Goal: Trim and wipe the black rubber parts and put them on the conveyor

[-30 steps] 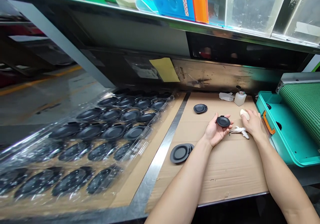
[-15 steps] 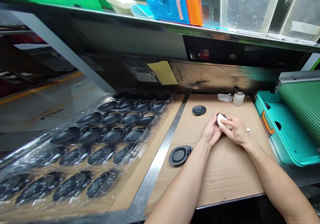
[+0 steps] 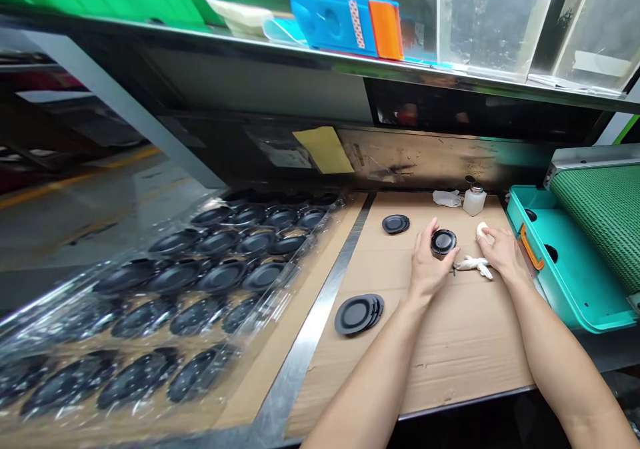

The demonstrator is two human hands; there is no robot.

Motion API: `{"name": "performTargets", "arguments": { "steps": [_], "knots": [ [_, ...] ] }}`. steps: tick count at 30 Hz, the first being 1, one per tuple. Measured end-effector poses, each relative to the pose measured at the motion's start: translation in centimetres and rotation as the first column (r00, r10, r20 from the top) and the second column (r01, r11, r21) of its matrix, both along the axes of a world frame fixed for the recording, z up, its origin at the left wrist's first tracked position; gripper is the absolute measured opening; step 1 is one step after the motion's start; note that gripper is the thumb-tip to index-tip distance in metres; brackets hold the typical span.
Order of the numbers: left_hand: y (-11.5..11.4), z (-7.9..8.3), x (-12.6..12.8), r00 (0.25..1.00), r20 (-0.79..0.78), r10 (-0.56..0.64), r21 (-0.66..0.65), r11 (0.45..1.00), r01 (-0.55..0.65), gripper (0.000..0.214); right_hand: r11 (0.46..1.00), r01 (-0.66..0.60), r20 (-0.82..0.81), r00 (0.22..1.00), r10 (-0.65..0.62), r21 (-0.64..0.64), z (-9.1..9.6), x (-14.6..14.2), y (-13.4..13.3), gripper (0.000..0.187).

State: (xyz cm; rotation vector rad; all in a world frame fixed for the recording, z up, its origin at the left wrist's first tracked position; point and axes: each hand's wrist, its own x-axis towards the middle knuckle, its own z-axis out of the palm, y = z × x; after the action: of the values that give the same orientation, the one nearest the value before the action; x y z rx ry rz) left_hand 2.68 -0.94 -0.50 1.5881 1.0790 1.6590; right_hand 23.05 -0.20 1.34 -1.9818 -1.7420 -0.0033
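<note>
My left hand (image 3: 430,267) is closed round a small black round part (image 3: 443,241), held up above the cardboard sheet (image 3: 450,329). My right hand (image 3: 503,252) is to its right, fingers closed on a white pad (image 3: 482,229), close to the teal tray. A crumpled white cloth (image 3: 475,263) lies on the cardboard between the two hands. A short stack of black discs (image 3: 358,313) rests near my left forearm, and another black disc (image 3: 396,223) lies farther back.
A clear plastic sheet (image 3: 165,282) over rows of black discs covers the left of the bench. A small white bottle (image 3: 474,200) and a rag stand at the back. A teal tray (image 3: 575,282) and green belt (image 3: 607,215) are at right. A shelf runs overhead.
My right hand has drawn the white pad off the black part and moved back to the right. My left hand has turned the part so that its face shows.
</note>
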Motion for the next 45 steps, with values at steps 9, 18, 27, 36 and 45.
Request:
{"name": "performTargets", "arguments": {
  "steps": [9,18,27,36,45],
  "knots": [
    [-0.4,-0.1,0.1,0.974,-0.212,0.085,0.227,0.973,-0.036,0.087,0.999,-0.001,0.044,0.999,-0.001,0.040,-1.5,0.5,0.7,0.036],
    [-1.2,1.5,-0.3,0.994,0.006,-0.109,-0.183,0.977,0.108,0.059,0.999,-0.005,0.039,0.999,0.003,0.051,-1.4,0.6,0.6,0.037],
    [0.0,0.0,-1.1,0.777,-0.629,0.016,-0.216,0.957,-0.195,0.037,0.998,-0.005,0.018,1.000,0.004,0.066,-1.9,0.7,0.9,0.034],
    [-1.8,1.6,-1.8,0.795,-0.591,-0.137,-0.304,0.951,-0.061,0.045,0.999,-0.008,0.015,1.000,0.008,0.036,-1.3,0.5,0.5,0.037],
    [-2.2,2.2,-2.4,0.833,-0.518,-0.194,-0.387,0.922,-0.026,0.045,0.998,0.016,-0.017,1.000,-0.015,0.054,-1.9,0.5,0.7,0.034]
  ]
}}
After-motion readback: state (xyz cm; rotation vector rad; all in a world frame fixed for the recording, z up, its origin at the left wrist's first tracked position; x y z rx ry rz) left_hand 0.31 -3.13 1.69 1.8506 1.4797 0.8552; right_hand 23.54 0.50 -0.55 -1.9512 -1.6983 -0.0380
